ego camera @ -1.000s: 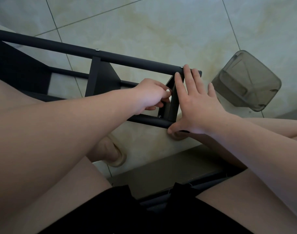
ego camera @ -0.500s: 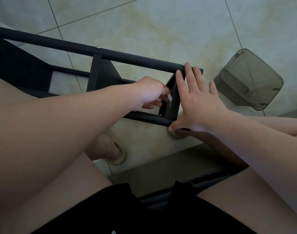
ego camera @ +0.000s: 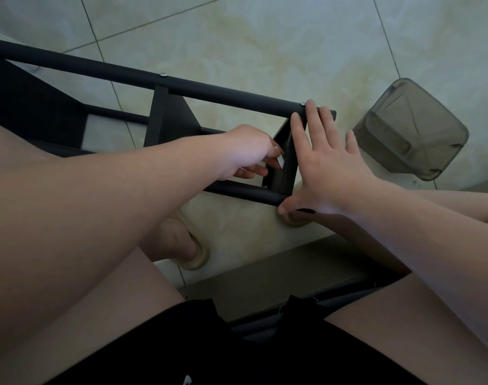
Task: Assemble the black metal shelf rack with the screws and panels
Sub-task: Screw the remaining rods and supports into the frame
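Note:
The black metal shelf rack [ego camera: 223, 93] lies on its side on the tiled floor, with screw heads showing on its upper tube [ego camera: 163, 75]. My left hand [ego camera: 248, 148] reaches inside the frame to the end panel [ego camera: 288, 168], fingers curled, pinching a small pale piece [ego camera: 280, 162]; whether it is a screw or a tool I cannot tell. My right hand [ego camera: 328, 173] lies flat against the outer face of that end panel, fingers straight up to the upper tube and thumb at the lower tube [ego camera: 242, 193].
A grey translucent plastic container [ego camera: 412, 129] lies tipped on the floor to the right of the rack. My sandalled foot [ego camera: 181, 245] is below the frame. A grey flat panel [ego camera: 265, 284] lies under my legs. A second black shelf panel [ego camera: 167, 120] crosses the frame.
My left hand's fingers have shifted slightly at the end panel, and a small pale piece now shows between them. My right hand stays pressed in place.

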